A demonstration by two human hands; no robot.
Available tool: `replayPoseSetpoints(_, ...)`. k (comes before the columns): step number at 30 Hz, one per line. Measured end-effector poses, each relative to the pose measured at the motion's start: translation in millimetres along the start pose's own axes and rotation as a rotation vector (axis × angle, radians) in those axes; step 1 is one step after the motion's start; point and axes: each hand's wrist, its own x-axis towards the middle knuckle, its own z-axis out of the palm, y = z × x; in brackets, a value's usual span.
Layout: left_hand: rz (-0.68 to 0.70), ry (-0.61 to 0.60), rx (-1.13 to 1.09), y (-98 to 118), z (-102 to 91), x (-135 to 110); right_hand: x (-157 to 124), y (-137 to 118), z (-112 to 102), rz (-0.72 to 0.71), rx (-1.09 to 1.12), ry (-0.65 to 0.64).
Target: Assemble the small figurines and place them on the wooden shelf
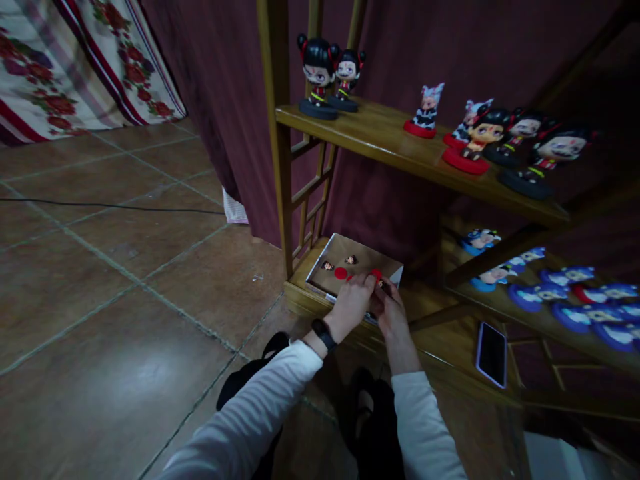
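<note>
Person's two hands meet over a shallow, rectangular cardboard box (373,254), brown inside with pale edges, set on a glossy wooden lower shelf (295,293). Left hand (353,300), dark wristband (325,335) at the wrist, has fingers bent down and bunched at a smooth red piece (376,273) above the box; right hand (391,308) is half curled just beside it, fingers near the same piece. Fingers overlap and blur, so cannot tell how tightly either one closes or which has hold of it. In box: flat round red disc (341,273), two small dark-haired figure parts (351,260). Upper shelf (385,137): shiny big-headed figurines (319,73) on round black or red bases. Flat rounded-corner phone (493,353), dark screen, lies right of the box. Maroon cloth curtain (400,53) hangs behind.
</note>
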Motion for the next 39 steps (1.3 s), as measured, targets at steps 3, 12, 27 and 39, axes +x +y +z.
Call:
replayPoseSetpoints(3,-0.004,-0.01,-0.047,7,0.5,-3,2,3,-1,0.021,0.045,-0.007)
replayPoseSetpoints(12,0.091,-0.038,0.104,10,0.1,-3,1,-1,4,0.019,0.013,0.038)
replayPoseSetpoints(27,0.015,0.011,0.242,-29,-5.1,28,4,-3,-1,-0.284,-0.644,0.033)
replayPoseSetpoints(39,-0.523,-0.03,-0.516,-28,-17.4,33,-6,-18,3,-0.388,-1.096,-0.053)
